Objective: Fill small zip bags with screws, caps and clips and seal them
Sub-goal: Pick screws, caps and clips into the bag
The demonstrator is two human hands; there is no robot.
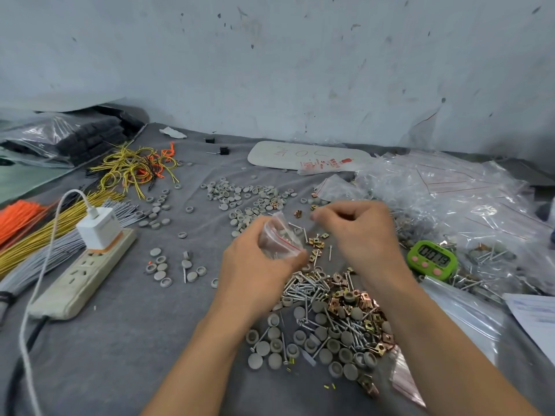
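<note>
A left hand (255, 265) pinches a clear, red-striped, part-filled zip bag (280, 237). The right hand (360, 235) curls; whether its grip holds anything cannot be told.

- Small clear zip bag (280, 237) with a red strip and a few parts inside, gripped in the left hand (258, 265) above mid-worktop.
- Silver screws (309, 288), grey round caps (300, 349) and copper clips (345, 306) lie heaped together toward the near edge.

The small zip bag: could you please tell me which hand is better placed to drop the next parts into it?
Probably the right. The left hand grips the zip bag, so it is occupied, while the right hand is beside it, close to loose clips and screws.
</note>
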